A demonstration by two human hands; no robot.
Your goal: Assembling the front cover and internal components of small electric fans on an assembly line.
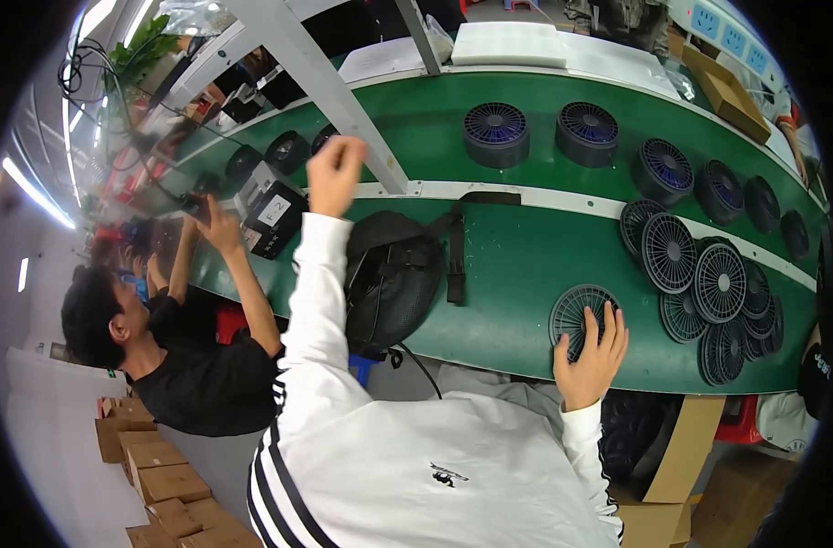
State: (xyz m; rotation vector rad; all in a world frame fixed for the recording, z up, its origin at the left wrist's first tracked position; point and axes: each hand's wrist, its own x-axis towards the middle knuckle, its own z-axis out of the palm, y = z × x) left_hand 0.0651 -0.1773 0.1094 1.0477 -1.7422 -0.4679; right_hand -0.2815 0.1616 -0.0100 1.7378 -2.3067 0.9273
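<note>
Currently | right hand [590, 362]: unclenched, fingers spread on round ribbed grey grille [569, 312] | left hand [334, 175]: curled fist, inside hidden

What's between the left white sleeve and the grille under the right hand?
In the head view, a black bag comes first, then green bench top up to the grille.

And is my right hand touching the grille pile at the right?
Apart: the head view shows green bench between your right hand and the grille pile.
</note>
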